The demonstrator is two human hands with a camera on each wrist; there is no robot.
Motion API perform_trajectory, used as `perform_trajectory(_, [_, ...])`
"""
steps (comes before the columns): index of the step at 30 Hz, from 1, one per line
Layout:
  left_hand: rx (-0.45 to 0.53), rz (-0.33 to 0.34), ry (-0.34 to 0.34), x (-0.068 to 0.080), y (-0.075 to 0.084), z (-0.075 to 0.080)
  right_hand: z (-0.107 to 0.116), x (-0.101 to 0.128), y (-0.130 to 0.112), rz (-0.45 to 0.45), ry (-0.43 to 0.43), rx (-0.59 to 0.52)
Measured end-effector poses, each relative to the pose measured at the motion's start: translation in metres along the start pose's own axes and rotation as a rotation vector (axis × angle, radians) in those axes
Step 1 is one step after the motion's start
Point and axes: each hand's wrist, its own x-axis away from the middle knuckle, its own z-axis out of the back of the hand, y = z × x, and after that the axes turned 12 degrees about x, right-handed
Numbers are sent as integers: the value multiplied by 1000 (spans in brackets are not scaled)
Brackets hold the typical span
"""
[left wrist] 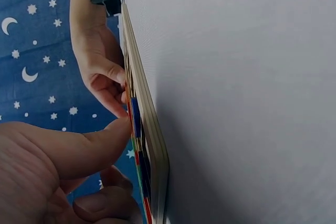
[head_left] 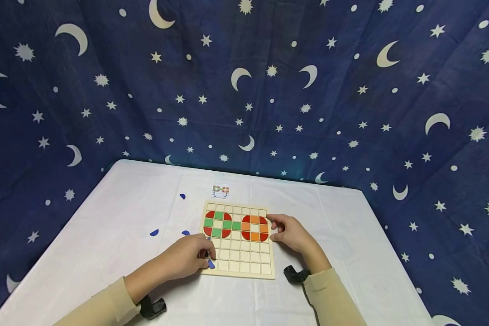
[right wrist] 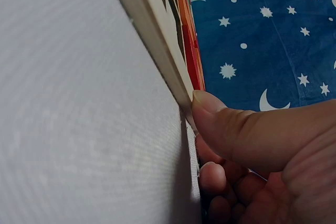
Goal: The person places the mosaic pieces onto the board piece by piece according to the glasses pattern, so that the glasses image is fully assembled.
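A pale wooden grid board (head_left: 245, 256) lies on the white table, with red, green and orange pieces forming two rounded rings joined by a green square (head_left: 236, 225). At the board's lower left corner, my left hand (head_left: 187, 256) pinches a blue curved piece (head_left: 211, 264) between thumb and forefinger. Its thumb (left wrist: 100, 150) shows close to the board's edge in the left wrist view. My right hand (head_left: 292, 234) rests along the board's right edge, forefinger near the upper corner and thumb (right wrist: 215, 114) lower down against the rim. Another blue piece (head_left: 208, 238) peeks out above the left hand.
Loose blue half-round pieces lie left of the board, one farther out (head_left: 154, 232), one nearer (head_left: 185, 232) and one toward the back (head_left: 182, 196). A small printed pattern card (head_left: 220, 191) sits behind the board. A dark blue star-and-moon cloth (head_left: 244, 113) hangs beyond the table.
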Motion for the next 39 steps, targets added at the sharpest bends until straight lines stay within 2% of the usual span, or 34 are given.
perform_trajectory(6, [-15, -24, -23, 0, 0, -3, 0, -1, 1, 3, 5, 1])
perform_trajectory(13, [-31, -23, -30, 0, 1, -4, -1, -1, 1, -8, 3, -5])
perform_trajectory(19, [-4, -7, -15, -1, -3, 1, -1, -2, 2, -10, 5, -9])
perform_trajectory(25, [5, 83, 51, 4, -14, 13, -1, -2, 3, -10, 1, -10])
perform_trajectory(33, [6, 218, 146, 14, -28, 38, -2, -3, 2, -2, -5, -11])
perform_trajectory(39, [-3, 256, 194, 11, -38, 52, -1, -2, 1, -11, -1, -19])
